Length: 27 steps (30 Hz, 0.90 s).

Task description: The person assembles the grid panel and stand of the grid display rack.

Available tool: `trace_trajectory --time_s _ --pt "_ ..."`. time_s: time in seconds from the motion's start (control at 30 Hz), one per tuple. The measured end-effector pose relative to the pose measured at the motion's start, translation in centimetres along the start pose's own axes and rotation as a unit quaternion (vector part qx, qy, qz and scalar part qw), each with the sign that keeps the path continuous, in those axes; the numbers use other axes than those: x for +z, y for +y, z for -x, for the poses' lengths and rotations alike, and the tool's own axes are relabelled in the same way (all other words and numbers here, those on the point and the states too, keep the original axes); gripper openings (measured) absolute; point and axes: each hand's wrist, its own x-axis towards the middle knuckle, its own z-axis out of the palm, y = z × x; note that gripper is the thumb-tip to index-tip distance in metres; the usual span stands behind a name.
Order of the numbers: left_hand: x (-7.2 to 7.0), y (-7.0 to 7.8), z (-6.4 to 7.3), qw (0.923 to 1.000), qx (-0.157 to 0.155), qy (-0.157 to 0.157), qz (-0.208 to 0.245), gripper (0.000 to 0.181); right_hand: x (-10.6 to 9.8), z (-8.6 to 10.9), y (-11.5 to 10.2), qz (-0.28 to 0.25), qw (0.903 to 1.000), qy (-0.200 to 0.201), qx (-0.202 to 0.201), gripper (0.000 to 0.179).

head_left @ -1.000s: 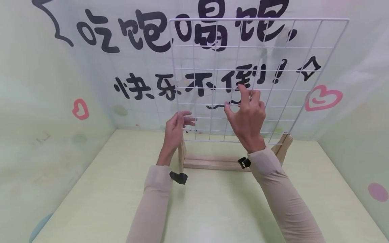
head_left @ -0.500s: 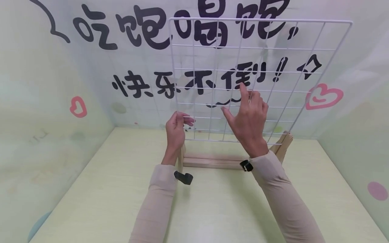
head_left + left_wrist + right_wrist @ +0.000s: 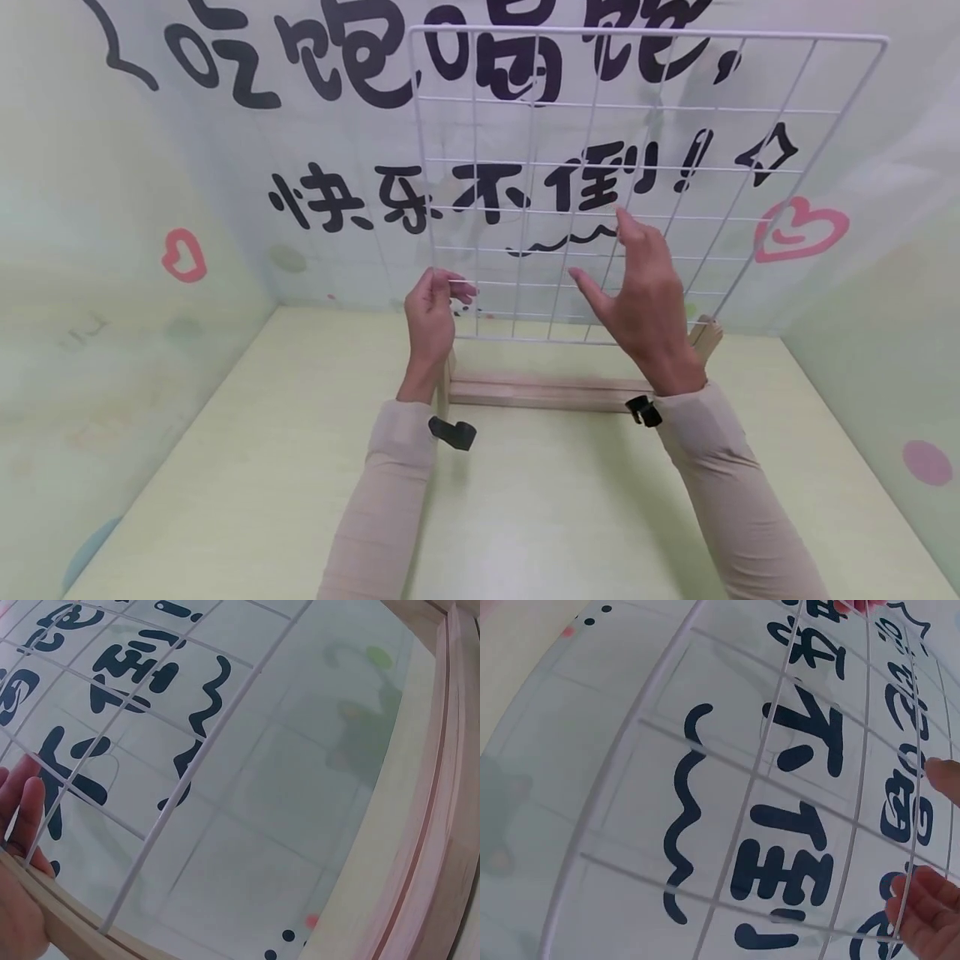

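Note:
A white wire grid panel (image 3: 551,187) stands upright, its sides in the wooden stand (image 3: 540,395) below. At the left upright my left hand (image 3: 429,321) grips the wooden post (image 3: 67,916) together with the panel's edge; its fingertips (image 3: 28,802) show beyond the wood in the left wrist view. My right hand (image 3: 648,304) is in front of the panel's right half, thumb and fingers spread apart, holding nothing. In the right wrist view its thumb (image 3: 943,778) and fingers (image 3: 928,911) lie close to the wires; contact cannot be told.
The pale table top (image 3: 510,500) spreads in front of the stand. A white back wall (image 3: 337,275) carries large black writing and pink hearts; side walls close in left and right. The stand's right upright (image 3: 707,332) is partly hidden by my right hand.
My right hand has moved to the right along the panel, with its fingers opening out. The left hand stays at the left post. The head view has tilted slightly downward.

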Motion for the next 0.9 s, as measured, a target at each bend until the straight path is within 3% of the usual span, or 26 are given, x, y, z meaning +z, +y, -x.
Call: trace_trajectory --time_s 0.1,0.17,0.27,0.37,0.47,0.6,0.7,0.77,0.9 --pt "0.0 -0.2 -0.1 1.0 0.006 -0.006 -0.005 0.037 -0.6 0.6 0.9 -0.035 0.9963 0.078 0.009 0.062" --pt "0.0 -0.2 -0.1 0.9999 0.007 -0.01 -0.006 0.037 -1.1 1.0 1.8 -0.049 0.988 0.143 0.031 0.053" --pt "0.0 -0.1 -0.1 0.9999 0.01 -0.009 -0.01 0.036 -1.9 1.4 3.2 -0.046 0.9682 0.228 0.092 0.046" --pt "0.0 -0.1 -0.1 0.9998 0.016 -0.005 -0.007 0.036 -2.8 1.5 4.4 -0.062 0.9425 0.277 0.176 0.04" --pt "0.0 0.0 -0.1 0.9998 0.02 -0.008 -0.006 0.037 -3.8 1.7 5.2 -0.12 0.916 0.275 0.266 0.038" --pt "-0.2 0.0 -0.1 0.9998 0.016 -0.009 -0.009 0.037 -4.3 2.2 6.0 -0.187 0.9012 0.221 0.323 0.03" --pt "-0.3 -0.1 0.0 0.9999 0.006 -0.008 -0.01 0.038 -4.2 2.6 6.6 -0.217 0.8973 0.198 0.329 0.025" --pt "-0.3 -0.1 0.0 0.9999 0.0 -0.007 -0.009 0.038 -4.2 2.8 6.8 -0.257 0.8809 0.209 0.338 0.021" --pt "-0.4 -0.2 0.0 0.9999 -0.01 -0.006 -0.006 0.037 -4.1 2.8 7.2 -0.315 0.86 0.228 0.33 0.02"
